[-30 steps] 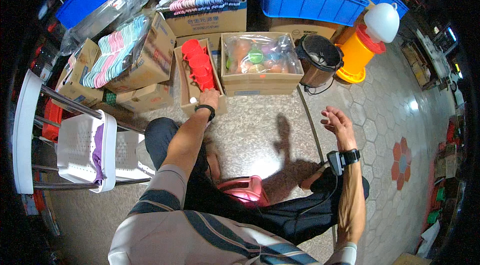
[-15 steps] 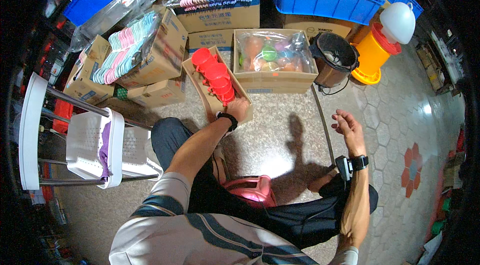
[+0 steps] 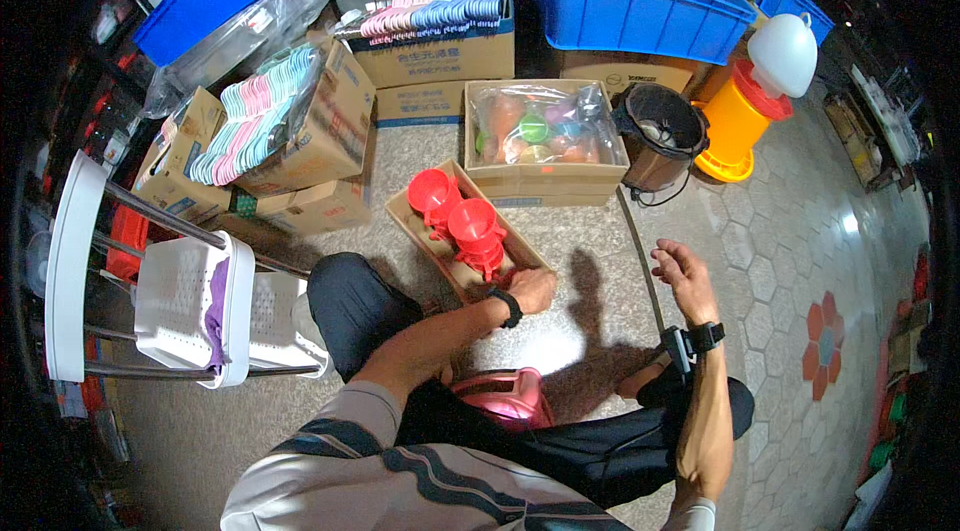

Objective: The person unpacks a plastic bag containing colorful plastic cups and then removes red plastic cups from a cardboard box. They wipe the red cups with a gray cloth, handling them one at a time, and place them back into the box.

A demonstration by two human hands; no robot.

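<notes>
My left hand [image 3: 530, 291] is closed on the near end of a narrow, shallow cardboard box [image 3: 418, 229]. Its fingers go over the rim, and their tips are partly hidden. Inside the box are red plastic funnels [image 3: 474, 223], some nested in a stack and another toward the far end. My right hand [image 3: 684, 281] hovers above the floor at the right, holding nothing, its fingers loosely bent and apart. Just beyond the long box sits a wider carton [image 3: 545, 185] with a clear bag of coloured round items [image 3: 545, 126].
Cartons of pastel hangers [image 3: 258, 116] stand at the left and back. A black bucket [image 3: 660, 136] and a yellow feeder-like container [image 3: 738, 126] stand at the right. A blue crate [image 3: 640, 16] is behind them. A white rack [image 3: 190, 306] is at my left, a pink stool [image 3: 505, 399] between my legs.
The long box with the red funnels has slid nearer and to the right with my left hand at its end. The funnel stack has parted. My right hand has shifted slightly nearer.
</notes>
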